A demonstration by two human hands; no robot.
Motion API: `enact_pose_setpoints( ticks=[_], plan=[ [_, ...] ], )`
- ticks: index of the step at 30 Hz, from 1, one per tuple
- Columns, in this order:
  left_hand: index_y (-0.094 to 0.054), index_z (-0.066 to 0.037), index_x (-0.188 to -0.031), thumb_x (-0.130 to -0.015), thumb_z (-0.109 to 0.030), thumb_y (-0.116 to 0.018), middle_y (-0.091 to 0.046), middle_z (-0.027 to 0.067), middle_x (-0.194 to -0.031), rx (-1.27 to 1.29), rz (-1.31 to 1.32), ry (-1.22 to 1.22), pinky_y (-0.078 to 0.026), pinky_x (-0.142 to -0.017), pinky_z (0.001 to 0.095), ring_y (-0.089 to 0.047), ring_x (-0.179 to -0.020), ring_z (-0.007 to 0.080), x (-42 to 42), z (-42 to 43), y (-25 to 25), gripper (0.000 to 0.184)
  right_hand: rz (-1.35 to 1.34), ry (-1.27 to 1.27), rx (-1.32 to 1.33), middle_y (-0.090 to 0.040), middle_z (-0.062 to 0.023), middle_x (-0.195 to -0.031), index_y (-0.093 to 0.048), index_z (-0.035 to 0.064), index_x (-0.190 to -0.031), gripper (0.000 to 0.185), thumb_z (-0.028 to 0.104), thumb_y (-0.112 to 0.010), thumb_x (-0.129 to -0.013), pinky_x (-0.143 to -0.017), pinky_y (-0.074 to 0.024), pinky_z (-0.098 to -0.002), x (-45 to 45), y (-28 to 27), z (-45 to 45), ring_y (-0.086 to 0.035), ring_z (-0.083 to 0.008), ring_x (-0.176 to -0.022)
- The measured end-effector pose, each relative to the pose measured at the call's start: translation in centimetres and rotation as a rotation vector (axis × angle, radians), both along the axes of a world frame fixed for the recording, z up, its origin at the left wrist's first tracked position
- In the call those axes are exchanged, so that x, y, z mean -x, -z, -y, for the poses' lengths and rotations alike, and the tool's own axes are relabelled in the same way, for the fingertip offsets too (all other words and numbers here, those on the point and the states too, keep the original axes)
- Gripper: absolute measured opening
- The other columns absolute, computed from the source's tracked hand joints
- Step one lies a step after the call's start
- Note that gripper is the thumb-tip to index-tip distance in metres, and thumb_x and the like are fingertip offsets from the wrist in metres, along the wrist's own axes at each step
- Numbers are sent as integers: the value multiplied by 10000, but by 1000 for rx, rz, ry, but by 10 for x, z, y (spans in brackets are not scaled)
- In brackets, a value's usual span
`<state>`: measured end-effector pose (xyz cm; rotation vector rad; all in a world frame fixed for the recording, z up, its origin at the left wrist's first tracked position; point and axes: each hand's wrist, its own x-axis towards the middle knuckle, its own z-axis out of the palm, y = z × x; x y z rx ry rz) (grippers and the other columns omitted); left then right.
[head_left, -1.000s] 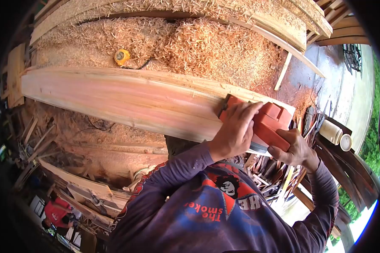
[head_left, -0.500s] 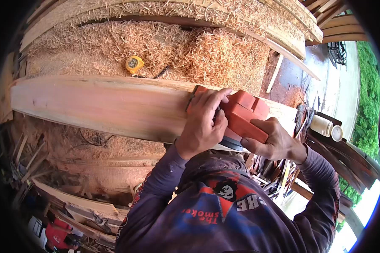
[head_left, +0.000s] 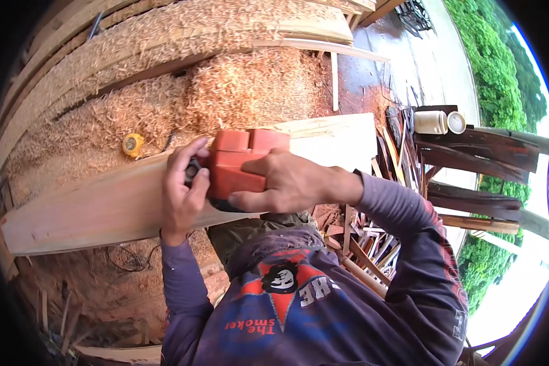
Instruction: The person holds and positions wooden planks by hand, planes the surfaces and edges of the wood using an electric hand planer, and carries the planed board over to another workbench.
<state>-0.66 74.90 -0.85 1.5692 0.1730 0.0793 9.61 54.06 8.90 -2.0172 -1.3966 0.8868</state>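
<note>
An orange-red handheld power tool (head_left: 229, 165) rests on a long pale wooden board (head_left: 104, 204). Whether it is a planer or a sander I cannot tell. My left hand (head_left: 184, 189) is closed round its black front knob. Behind it, my right hand (head_left: 280, 182) grips the tool's rear handle, with the thumb along the near side. The tool's underside is hidden against the board. Just past the board's far edge, a yellow tape measure (head_left: 132, 145) lies among shavings.
Wood shavings (head_left: 226, 91) heap beyond the board, with long planks (head_left: 311, 24) at the back. Scrap wood (head_left: 372, 244) is piled on the right. A white bucket (head_left: 430, 122) sits near dark timbers (head_left: 476, 155). A dark cord (head_left: 131, 259) lies below the board.
My view has swung, so the board appears tilted and the surroundings have moved left. Both hands still grip the tool, and my left hand now shows round the front knob.
</note>
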Motion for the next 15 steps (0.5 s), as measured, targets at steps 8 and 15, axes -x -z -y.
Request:
enact_pose_setpoints(
  ticks=[8,15],
  plan=[
    [-639,-25,-1267,-840,23,-541,-633,130,-1047,-286,80,-3,-470,-930,409,-599,-1012,287,-23,125,-17,440,11,49,-13,-596,-180,-774,-674,137,-1057,188,288,-615,-963,-525,-524,-475,-10,-4,120,-641,-364,-574],
    [-628,-28,-1247,-828,-19,-572,-621,160,-1143,-260,234,139,-409,-1057,467,-558,-1120,342,-61,286,-11,423,-404,684,373,-631,-104,-667,-677,-42,-1022,404,348,-654,-918,-603,-497,-373,5,-24,278,-605,-204,-602]
  ],
)
